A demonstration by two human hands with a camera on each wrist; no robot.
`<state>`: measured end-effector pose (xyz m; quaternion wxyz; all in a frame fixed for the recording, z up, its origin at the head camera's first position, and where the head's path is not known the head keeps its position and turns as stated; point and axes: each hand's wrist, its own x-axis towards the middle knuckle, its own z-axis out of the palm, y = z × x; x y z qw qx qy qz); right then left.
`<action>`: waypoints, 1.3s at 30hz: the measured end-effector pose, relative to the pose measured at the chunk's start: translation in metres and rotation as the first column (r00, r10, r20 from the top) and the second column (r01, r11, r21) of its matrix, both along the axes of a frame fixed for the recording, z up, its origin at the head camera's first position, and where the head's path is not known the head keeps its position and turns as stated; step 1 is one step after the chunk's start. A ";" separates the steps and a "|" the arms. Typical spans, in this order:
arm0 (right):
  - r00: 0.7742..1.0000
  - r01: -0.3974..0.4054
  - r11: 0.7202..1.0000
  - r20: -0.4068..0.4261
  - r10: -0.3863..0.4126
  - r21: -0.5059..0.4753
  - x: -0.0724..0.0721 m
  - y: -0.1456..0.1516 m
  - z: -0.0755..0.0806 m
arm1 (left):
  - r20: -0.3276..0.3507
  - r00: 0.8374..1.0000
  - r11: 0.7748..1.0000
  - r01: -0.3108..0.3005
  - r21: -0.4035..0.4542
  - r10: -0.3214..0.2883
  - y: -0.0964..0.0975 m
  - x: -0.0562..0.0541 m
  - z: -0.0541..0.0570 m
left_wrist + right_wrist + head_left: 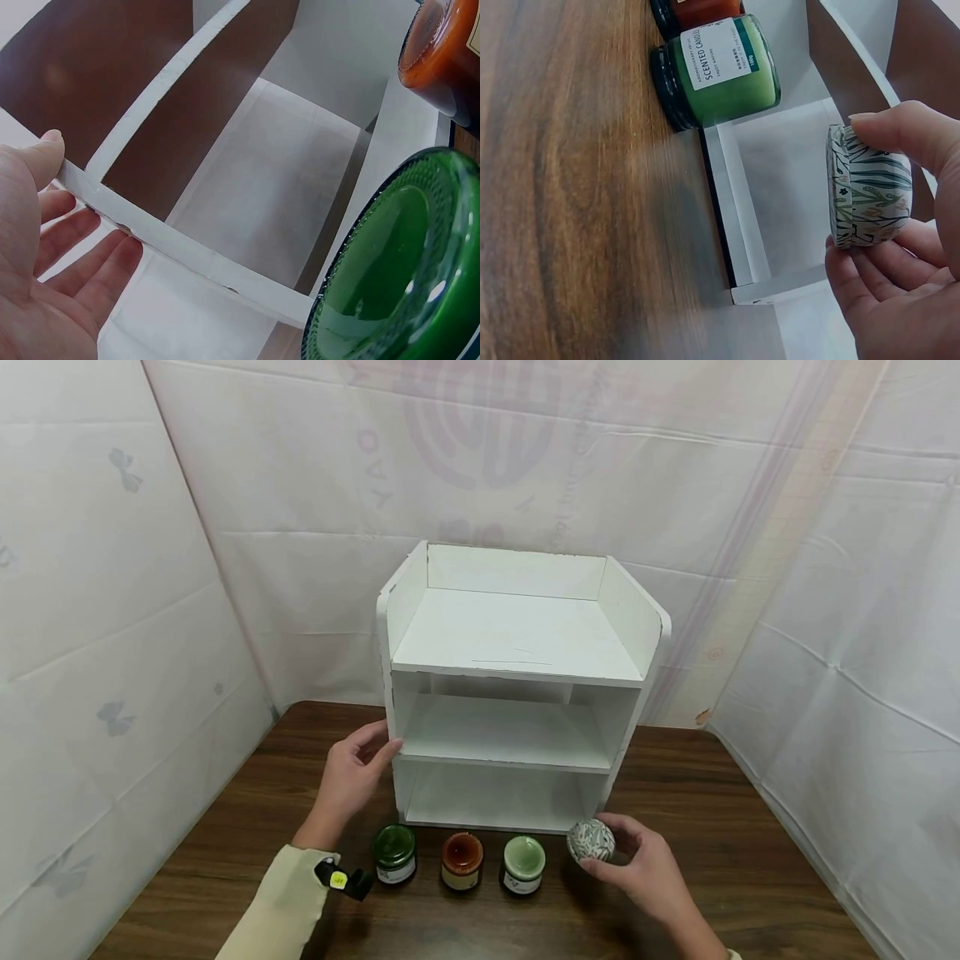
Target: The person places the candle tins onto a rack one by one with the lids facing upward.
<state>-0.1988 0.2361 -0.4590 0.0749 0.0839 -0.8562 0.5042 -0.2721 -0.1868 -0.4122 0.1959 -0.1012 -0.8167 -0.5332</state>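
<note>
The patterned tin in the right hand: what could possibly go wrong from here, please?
The patterned tin might slip, since the right hand grips it off the table. Swung sideways, it could knock the nearby pale green jar. The black wrist device, close to the dark green jar in the head view, might catch it.

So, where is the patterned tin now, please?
In the head view, the patterned tin is in the right hand, right of the light-green jar, near the white shelf.
</note>
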 end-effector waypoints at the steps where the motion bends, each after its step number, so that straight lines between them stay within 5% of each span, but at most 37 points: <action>1: 1.000 -0.005 1.000 -0.004 0.005 -0.007 0.000 0.000 0.000 | -0.001 1.000 1.000 0.000 -0.001 0.000 0.000 0.000 0.000; 39: 0.995 -0.097 0.966 -0.033 0.092 -0.240 0.002 -0.016 0.010 | -0.013 1.000 1.000 -0.011 -0.014 0.010 0.001 0.000 0.000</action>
